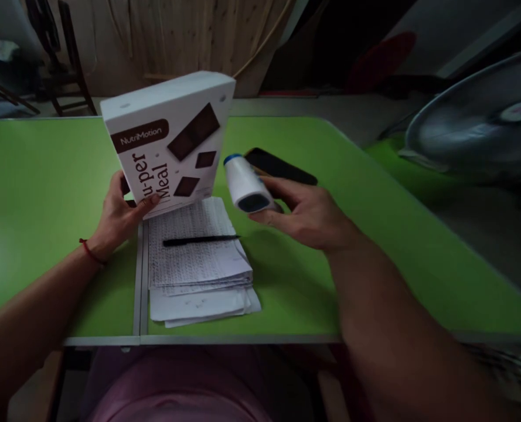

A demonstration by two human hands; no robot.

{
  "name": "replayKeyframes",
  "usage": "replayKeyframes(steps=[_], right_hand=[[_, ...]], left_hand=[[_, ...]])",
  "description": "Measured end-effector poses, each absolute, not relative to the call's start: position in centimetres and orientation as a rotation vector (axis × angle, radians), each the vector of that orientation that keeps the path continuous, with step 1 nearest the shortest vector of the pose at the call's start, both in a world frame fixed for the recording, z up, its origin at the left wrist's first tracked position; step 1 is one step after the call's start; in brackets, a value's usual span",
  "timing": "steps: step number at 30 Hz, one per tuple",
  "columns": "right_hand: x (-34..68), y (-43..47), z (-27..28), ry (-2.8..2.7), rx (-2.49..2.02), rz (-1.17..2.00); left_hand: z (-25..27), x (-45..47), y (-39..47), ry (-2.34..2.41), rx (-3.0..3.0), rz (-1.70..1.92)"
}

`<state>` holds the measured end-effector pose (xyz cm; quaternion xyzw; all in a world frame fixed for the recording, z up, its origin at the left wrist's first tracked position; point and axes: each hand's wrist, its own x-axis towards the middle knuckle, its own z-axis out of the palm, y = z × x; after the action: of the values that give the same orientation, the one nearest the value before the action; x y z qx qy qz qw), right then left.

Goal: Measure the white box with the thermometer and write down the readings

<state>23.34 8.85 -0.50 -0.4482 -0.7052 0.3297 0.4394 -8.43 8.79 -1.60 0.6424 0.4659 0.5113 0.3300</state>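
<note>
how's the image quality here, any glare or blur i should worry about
Head view: dim overall, darkest in the upper-right background; head view: pale sheen on the green table at far left; head view: large lettering on the white box is legible, but writing on the papers is too fine to read; head view: the right forearm looks wide-angle stretched.

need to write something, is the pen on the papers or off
On: the pen lies across the written top sheet of the papers.
</note>
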Motion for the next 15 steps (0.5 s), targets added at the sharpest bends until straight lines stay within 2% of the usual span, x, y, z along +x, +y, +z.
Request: replayKeyframes(steps=[8,15], right_hand=[[25.0,11.3,-4.3,-2.081,-1.310,0.461],[24.8,11.5,-4.2,-2.191,-1.374,0.399]], left_hand=[[-2.2,-9.2,9.8,1.268,1.718,1.300],[-2.2,-8.9,9.9,1.246,1.829,1.237]])
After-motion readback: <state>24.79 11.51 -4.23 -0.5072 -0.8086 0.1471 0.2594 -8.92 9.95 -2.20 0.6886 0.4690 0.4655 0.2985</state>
